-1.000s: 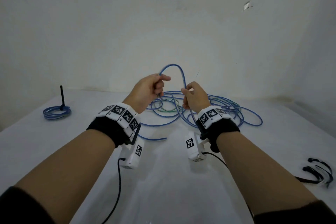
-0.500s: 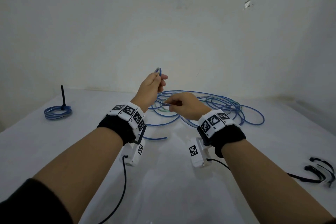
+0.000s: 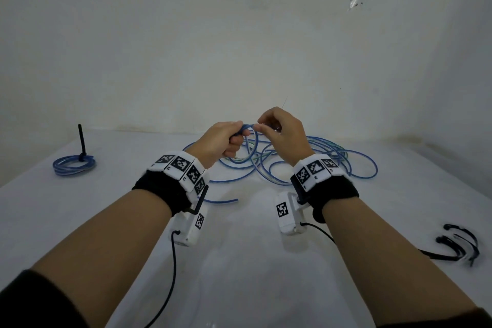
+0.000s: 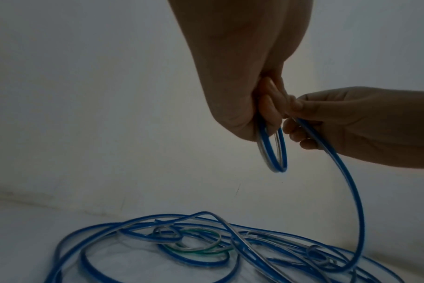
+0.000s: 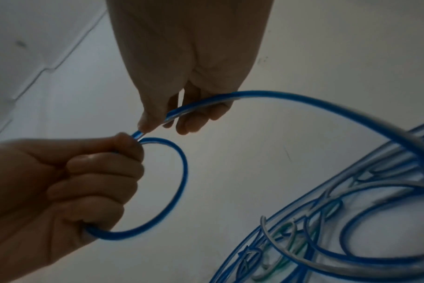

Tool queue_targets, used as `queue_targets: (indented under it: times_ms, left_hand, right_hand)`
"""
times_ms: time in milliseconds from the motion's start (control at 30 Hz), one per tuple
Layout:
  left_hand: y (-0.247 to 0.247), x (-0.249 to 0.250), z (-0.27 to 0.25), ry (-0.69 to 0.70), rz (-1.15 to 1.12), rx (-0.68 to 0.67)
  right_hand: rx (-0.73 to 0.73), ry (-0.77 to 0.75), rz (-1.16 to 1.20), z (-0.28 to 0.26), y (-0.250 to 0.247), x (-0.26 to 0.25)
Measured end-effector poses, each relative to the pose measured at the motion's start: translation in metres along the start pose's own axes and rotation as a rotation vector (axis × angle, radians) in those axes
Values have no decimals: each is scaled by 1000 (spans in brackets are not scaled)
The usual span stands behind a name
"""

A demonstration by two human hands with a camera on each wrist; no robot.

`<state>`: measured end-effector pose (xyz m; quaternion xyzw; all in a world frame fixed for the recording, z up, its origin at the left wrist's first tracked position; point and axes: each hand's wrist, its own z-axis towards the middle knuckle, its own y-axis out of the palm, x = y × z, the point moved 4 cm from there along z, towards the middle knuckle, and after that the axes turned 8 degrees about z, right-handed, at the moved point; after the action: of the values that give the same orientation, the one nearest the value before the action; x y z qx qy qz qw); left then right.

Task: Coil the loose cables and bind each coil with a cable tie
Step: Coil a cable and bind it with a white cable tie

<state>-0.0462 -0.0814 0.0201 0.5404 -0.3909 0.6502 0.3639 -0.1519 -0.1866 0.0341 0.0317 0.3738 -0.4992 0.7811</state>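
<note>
A long blue cable [image 3: 319,168] lies in a loose tangle on the white table [image 3: 239,261], with a thin green strand [image 4: 196,250] among it. My left hand [image 3: 226,141] grips a small loop of the blue cable [image 5: 179,183] in its curled fingers, raised above the tangle. My right hand [image 3: 279,130] pinches the same cable [image 5: 206,105] between thumb and forefinger right beside the left fist. From there the cable arcs down into the pile [image 4: 351,191].
A finished blue coil [image 3: 74,165] bound with an upright black cable tie [image 3: 81,141] lies at the table's far left. Several loose black cable ties [image 3: 458,245] lie at the right edge. A free cable end [image 3: 223,201] rests near my left wrist. A white wall stands behind.
My right hand has risen from the tangle and met the left hand, bringing another length of cable with it. The left hand now holds a small loop.
</note>
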Motion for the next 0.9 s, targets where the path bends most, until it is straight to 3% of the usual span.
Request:
queue_targets:
  times_ms: [133, 233, 300, 367, 433, 567, 633, 767, 833, 900]
  left_hand:
    - [-2, 5, -2, 2, -180, 22]
    - [9, 4, -7, -76, -206, -117]
    - [14, 5, -10, -98, -223, -201]
    - [15, 8, -10, -69, -330, -216]
    - [10, 13, -7, 1, -463, -177]
    - [3, 22, -2, 121, -588, -50]
    - [4, 23, 0, 161, -553, 2]
    - [6, 26, 4, 243, -500, 110]
    - [5, 28, 5, 275, -506, 176]
    - [1, 30, 6, 304, -551, 216]
  right_hand:
    - [49, 88, -80, -2, -10, 20]
    - [-5, 82, -193, -3, -7, 21]
    - [-32, 126, -120, -1, -4, 21]
    - [-32, 266, 50, -2, -1, 26]
    - [-27, 399, 113, -7, 3, 36]
    - [11, 520, 108, -23, 6, 48]
    - [-42, 498, 83, -26, 13, 48]
    - [-239, 303, -79, -20, 25, 30]
    - [-318, 311, -59, -19, 27, 25]
    - [-306, 392, -27, -21, 25, 28]
